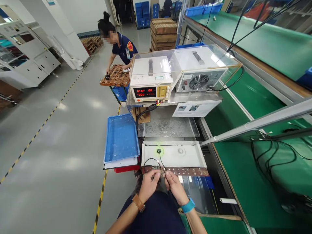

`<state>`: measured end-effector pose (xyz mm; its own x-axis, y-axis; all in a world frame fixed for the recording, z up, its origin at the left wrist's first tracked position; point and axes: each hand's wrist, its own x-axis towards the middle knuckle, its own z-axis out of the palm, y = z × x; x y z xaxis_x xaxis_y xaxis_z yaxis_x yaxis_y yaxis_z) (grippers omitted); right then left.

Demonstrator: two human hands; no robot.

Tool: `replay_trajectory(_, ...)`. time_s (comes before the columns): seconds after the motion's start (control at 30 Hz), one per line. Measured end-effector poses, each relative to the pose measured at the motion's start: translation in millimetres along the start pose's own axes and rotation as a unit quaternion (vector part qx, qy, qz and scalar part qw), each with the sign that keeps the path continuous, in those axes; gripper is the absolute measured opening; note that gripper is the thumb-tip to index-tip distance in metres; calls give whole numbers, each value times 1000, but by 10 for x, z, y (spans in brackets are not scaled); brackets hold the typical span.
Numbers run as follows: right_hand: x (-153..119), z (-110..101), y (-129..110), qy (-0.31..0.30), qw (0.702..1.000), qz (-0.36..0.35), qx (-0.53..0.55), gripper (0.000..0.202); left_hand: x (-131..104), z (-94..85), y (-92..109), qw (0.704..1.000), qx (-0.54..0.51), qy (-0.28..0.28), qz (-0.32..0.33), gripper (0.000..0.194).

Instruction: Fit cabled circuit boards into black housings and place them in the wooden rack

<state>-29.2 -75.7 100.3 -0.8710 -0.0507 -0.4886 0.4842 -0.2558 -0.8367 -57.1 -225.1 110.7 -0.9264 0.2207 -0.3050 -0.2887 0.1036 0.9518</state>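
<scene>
My left hand [150, 182], with a brown watch strap at the wrist, is pinched near the brown strip, and what its fingertips hold is too small to name. Close beside it on the right, my right hand [173, 184], with a teal band, is closed on a thin black cable [162, 160]. That cable runs up to a small round dark part [159, 151] lying in a greenish glow in the white tray [172, 157]. Another black loop curves up over the tray's left front edge. The brown strip [188, 171] with a row of holes lies along the tray's front.
A blue bin [122, 138] stands left of the tray. Beyond it is a power supply [151, 87] with red digits, beside a fan-fronted unit [201, 81]. A metal rail [263, 122] slants across the right over green benches. A person [123, 48] works at the upper left.
</scene>
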Motion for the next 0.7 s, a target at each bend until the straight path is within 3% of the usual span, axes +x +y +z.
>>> replay_trajectory(0.17, -124, 111, 366, -19, 999, 38, -19, 66, 114, 116, -277, 987, -106, 9, -123, 68)
replay_trajectory(0.27, -126, 83, 562, -38, 996, 80, -13, 64, 112, 202, -442, 969, -161, 8, -188, 71)
replay_trajectory(0.53, -41, -237, 1063, -51, 978, 200, 12, 53, 135, 326, -892, 909, -196, 37, -366, 25)
replay_trajectory(0.7, 19, -325, 1349, -29, 968, 250, -8, 47, 212, 487, -1138, 875, -145, 80, -455, 21)
